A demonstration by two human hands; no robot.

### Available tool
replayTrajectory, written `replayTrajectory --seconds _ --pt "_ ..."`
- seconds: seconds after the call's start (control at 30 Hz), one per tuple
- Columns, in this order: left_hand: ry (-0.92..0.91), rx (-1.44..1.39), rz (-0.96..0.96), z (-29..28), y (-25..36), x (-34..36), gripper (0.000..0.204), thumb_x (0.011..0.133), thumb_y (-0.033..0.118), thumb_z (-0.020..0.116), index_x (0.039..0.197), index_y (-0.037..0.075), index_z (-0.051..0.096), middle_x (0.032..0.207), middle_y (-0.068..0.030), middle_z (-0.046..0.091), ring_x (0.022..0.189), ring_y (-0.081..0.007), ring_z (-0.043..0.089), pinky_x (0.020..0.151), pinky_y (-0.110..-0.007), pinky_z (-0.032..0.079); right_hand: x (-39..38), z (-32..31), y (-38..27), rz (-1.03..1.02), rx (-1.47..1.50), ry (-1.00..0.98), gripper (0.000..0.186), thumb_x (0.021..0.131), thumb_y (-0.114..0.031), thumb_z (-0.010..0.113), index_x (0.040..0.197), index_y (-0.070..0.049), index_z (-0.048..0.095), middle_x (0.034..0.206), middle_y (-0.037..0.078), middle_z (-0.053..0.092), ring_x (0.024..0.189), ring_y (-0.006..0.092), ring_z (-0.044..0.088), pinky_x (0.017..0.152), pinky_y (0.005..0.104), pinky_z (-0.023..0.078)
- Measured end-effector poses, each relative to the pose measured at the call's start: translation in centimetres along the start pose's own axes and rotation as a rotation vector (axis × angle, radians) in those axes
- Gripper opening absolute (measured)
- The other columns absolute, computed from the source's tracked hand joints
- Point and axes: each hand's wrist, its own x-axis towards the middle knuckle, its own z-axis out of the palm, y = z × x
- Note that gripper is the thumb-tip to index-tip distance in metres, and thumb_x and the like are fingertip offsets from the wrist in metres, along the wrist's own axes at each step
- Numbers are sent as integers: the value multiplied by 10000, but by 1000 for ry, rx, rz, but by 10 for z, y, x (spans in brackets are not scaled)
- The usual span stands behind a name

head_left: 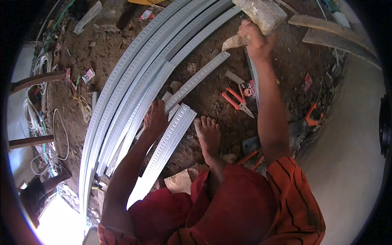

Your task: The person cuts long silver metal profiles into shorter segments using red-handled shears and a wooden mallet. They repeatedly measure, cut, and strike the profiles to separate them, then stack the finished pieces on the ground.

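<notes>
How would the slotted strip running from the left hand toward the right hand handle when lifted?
The slotted strip is probably light for its size, being narrow sheet-like metal. Its slender length may flex. Its flat-looking face suggests little rolling.

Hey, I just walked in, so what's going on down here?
The person's left hand is at the near end of a short slotted metal strip, beside longer metal channels. The right hand is at a pale stone near the strip's far end; its exact grip is unclear. Red-handled snips lie on the dirt.
</notes>
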Motion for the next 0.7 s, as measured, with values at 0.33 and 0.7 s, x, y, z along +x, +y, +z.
replayTrajectory --seconds 0.33,0.7 --pt "-56 -60 -56 0 0 8 421 813 262 646 1044 29 383 850 -251 640 827 -439 623 775 -523 465 16 -8 -10 -236 -157 -86 88 744 -88 552 775 -18 593 658 31 590 590 137 570 552 311 463" --pt "-136 -101 -104 1 13 11 437 844 336 603 1073 42 373 900 -264 631 860 -448 615 762 -537 471 -6 9 49 -134 -268 -125 137 732 -84 552 836 -10 603 656 31 580 578 136 557 539 317 459"
